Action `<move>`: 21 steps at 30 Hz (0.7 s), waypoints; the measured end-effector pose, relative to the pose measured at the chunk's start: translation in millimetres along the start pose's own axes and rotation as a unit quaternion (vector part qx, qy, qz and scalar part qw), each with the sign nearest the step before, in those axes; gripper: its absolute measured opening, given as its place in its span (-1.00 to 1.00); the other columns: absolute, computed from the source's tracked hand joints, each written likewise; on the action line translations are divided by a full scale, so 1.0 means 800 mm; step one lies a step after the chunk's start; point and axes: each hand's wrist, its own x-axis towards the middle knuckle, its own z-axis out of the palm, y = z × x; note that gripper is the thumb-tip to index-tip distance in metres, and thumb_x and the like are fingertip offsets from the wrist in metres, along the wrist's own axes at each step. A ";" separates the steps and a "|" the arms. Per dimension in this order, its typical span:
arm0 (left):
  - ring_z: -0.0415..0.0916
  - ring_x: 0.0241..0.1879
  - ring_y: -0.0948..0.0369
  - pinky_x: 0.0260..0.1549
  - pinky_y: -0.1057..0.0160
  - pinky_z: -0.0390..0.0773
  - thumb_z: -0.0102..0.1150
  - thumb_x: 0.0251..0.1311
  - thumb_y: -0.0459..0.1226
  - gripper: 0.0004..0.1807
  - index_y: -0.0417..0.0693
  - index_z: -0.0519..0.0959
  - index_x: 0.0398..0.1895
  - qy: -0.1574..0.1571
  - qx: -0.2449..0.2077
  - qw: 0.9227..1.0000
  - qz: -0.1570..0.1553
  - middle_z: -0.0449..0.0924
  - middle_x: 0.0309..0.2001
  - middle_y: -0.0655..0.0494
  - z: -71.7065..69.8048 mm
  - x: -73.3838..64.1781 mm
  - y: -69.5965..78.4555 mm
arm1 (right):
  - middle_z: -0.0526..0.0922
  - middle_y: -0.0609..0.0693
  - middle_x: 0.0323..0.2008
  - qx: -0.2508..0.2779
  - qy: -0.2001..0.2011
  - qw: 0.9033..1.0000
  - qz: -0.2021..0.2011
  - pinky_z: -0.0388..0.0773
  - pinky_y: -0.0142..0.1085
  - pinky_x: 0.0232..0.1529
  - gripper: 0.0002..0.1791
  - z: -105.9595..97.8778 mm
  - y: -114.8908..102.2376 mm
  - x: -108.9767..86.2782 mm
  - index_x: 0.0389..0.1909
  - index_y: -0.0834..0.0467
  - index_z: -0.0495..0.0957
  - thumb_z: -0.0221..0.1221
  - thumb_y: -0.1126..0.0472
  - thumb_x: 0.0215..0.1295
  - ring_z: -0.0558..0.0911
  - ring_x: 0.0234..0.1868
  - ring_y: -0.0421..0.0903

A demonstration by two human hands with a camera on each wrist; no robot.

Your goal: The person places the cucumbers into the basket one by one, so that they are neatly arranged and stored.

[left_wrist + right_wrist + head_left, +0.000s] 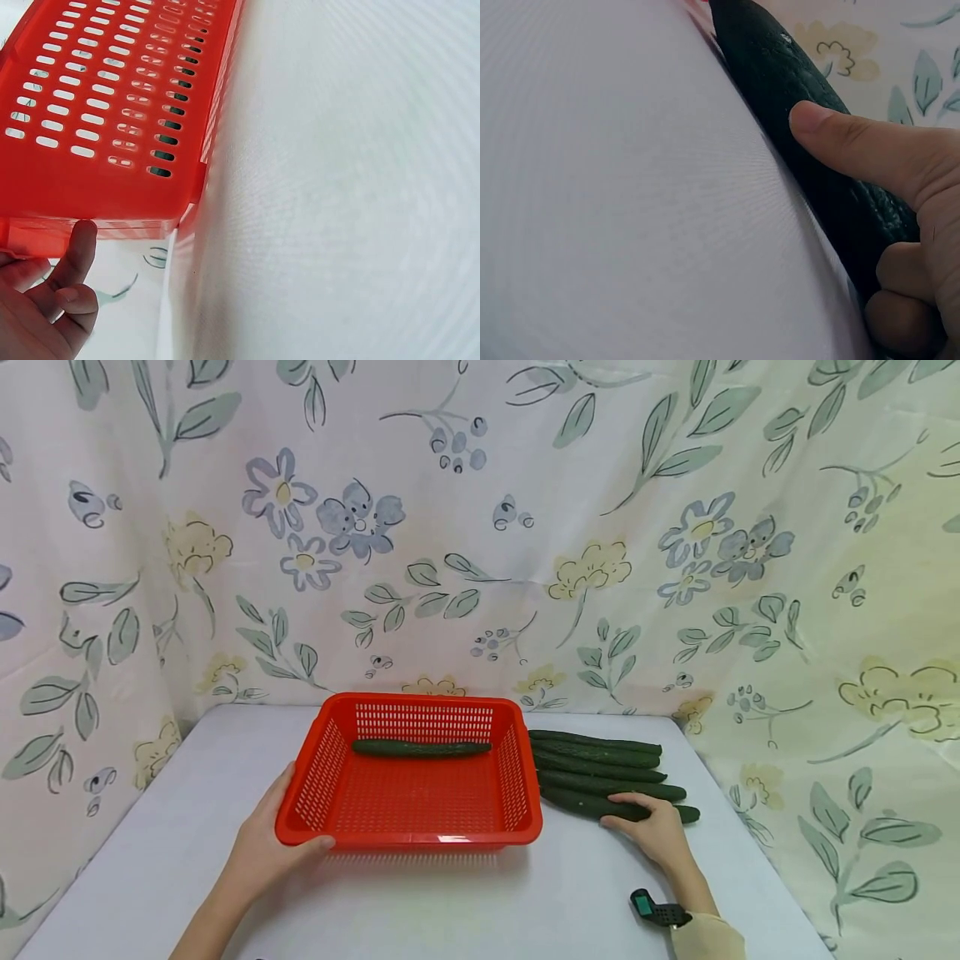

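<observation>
A red plastic basket (405, 840) with perforated walls stands on the table, one cucumber (422, 749) lying along its far side. My left hand (262, 847) holds the basket's near left corner, thumb along the front rim and fingers at the left side. In the left wrist view, its fingers (84, 244) touch the basket's edge. Right of the basket, my right hand (654, 833) grips the nearest cucumber (573, 802) of a row, thumb on one side and fingers on the other. The right wrist view shows that cucumber (769, 64) against the white tabletop.
Several more dark green cucumbers (600, 762) lie side by side behind the gripped one, their left ends close to the basket. A white cloth (585, 893) covers the table. Floral curtains (480, 527) hang behind and at both sides. A black band (663, 913) is on my right wrist.
</observation>
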 end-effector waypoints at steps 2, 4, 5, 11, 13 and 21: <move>0.28 0.42 -0.29 0.01 -0.27 0.73 0.63 0.03 0.05 0.41 -0.03 -0.17 0.76 0.001 -0.002 1.000 0.002 0.10 0.62 -0.29 0.000 0.000 0.000 | 0.74 0.23 0.17 -0.001 -0.002 1.000 0.008 0.45 0.29 0.33 -0.53 0.000 0.000 0.000 -0.01 0.05 0.82 0.64 -0.02 0.06 0.60 0.31 0.30; 0.29 0.42 -0.29 0.01 -0.27 0.73 0.63 0.04 0.05 0.40 -0.03 -0.16 0.76 0.001 -0.002 1.000 0.004 0.10 0.63 -0.29 0.000 0.000 0.000 | 0.72 0.25 0.19 0.001 -0.001 1.000 0.014 0.44 0.30 0.35 -0.51 0.000 0.000 0.000 0.00 0.05 0.83 0.64 -0.04 0.06 0.58 0.33 0.32; 0.29 0.42 -0.29 0.01 -0.27 0.73 0.63 0.04 0.05 0.40 -0.03 -0.17 0.76 0.001 -0.002 1.000 0.004 0.10 0.63 -0.29 0.000 0.000 0.000 | 0.72 0.25 0.19 0.002 0.000 1.000 0.016 0.43 0.30 0.35 -0.51 0.000 -0.001 0.000 0.00 0.05 0.83 0.63 -0.05 0.06 0.58 0.33 0.32; 0.29 0.42 -0.29 0.02 -0.28 0.72 0.63 0.04 0.05 0.41 -0.02 -0.18 0.77 0.002 -0.001 1.000 0.003 0.10 0.63 -0.29 0.000 0.000 0.000 | 0.74 0.22 0.17 0.004 0.006 1.000 0.015 0.45 0.28 0.35 -0.51 0.000 -0.002 -0.001 -0.01 0.07 0.83 0.63 -0.05 0.06 0.60 0.31 0.29; 0.29 0.42 -0.29 0.03 -0.28 0.71 0.63 0.04 0.05 0.41 -0.02 -0.17 0.76 0.002 -0.001 1.000 0.005 0.10 0.63 -0.30 0.000 0.000 0.000 | 0.75 0.23 0.15 0.003 0.010 1.000 0.014 0.46 0.28 0.33 -0.51 0.000 -0.002 -0.002 -0.01 0.09 0.83 0.63 -0.03 0.06 0.60 0.30 0.30; 0.30 0.41 -0.29 0.04 -0.30 0.70 0.63 0.03 0.04 0.40 -0.04 -0.16 0.76 0.004 0.000 1.000 0.006 0.11 0.62 -0.30 0.000 0.000 0.001 | 0.78 0.20 0.09 0.012 0.014 1.000 0.014 0.51 0.27 0.30 -0.53 0.001 -0.005 -0.001 -0.03 0.12 0.84 0.64 0.00 0.05 0.64 0.26 0.29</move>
